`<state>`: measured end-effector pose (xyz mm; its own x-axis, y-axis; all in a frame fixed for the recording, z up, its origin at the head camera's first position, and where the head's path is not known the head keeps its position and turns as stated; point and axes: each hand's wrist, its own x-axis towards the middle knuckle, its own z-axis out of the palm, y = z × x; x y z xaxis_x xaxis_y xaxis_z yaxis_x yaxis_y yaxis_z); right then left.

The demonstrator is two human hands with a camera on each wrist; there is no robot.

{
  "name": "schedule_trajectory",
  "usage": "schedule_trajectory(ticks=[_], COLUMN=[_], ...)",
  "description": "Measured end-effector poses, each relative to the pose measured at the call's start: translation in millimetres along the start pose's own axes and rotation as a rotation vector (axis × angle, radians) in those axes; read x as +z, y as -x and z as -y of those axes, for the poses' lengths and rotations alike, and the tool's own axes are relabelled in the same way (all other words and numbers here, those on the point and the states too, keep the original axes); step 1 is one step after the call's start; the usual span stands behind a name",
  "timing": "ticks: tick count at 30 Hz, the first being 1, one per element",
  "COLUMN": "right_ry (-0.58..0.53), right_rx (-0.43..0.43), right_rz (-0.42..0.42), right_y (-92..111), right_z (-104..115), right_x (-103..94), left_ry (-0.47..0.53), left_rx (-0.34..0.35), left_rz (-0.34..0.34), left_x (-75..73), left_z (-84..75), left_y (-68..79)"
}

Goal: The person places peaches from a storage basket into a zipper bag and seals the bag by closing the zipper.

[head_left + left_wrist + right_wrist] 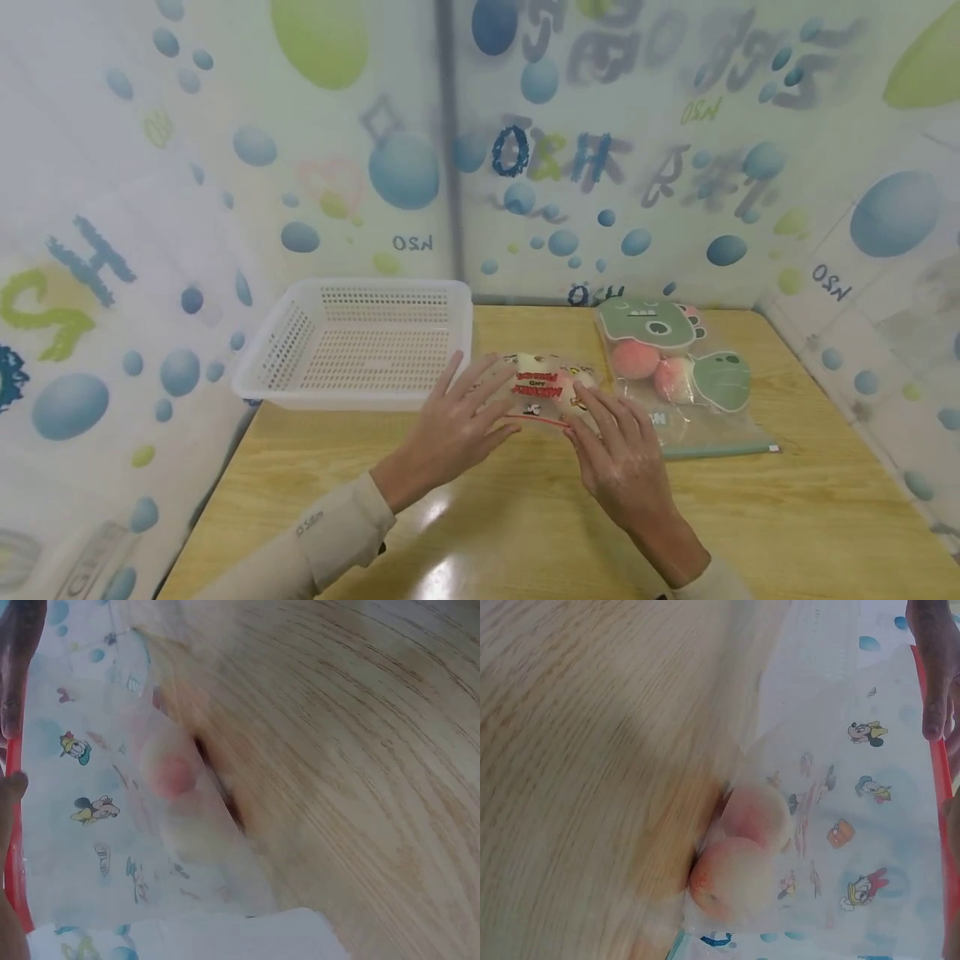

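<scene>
A clear zip bag [536, 387] printed with cartoon characters stands between my hands, its red zip edge [934, 750] toward me. Two peaches [735, 877] sit in its bottom, against the wooden table. At the bag's left side, my left hand [461, 425] has its fingers spread over the bag and its thumb by the zip edge. My right hand [618, 458] pinches the right part of the same edge between thumb and fingers. In the right wrist view the left hand [935, 667] also pinches the zip edge.
A white perforated basket [360, 400] stands at the back left, close to my left hand. To the right lies a larger clear bag [697, 433] with a green zip, dinosaur prints and pink peaches inside. Patterned curtains [525, 250] enclose the wooden table [510, 517].
</scene>
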<state>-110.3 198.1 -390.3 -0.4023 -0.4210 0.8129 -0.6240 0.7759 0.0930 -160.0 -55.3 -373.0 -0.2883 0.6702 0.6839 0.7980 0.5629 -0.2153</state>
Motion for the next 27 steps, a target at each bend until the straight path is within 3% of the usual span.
schedule_trajectory(ticks=[4, 15, 20, 27], right_ry=[0.013, 0.024, 0.007, -0.015], right_rx=[0.007, -0.005, 0.024, 0.034], right_rz=[-0.007, -0.095, -0.074, -0.076], right_y=[-1, -4, -1, -1], right_z=[2, 1, 1, 3], right_x=[-0.6, -8.8, -10.6, -7.7], left_ry=[-0.023, 0.002, 0.016, -0.048], left_rx=[0.013, 0.057, 0.045, 0.062], left_rz=[0.020, -0.010, -0.030, -0.046], left_x=[-1.6, -1.2, -0.3, 1.3], left_z=[-0.4, -5.4, -5.6, -2.5], left_y=[-2.6, 1.1, 3.5, 0.4])
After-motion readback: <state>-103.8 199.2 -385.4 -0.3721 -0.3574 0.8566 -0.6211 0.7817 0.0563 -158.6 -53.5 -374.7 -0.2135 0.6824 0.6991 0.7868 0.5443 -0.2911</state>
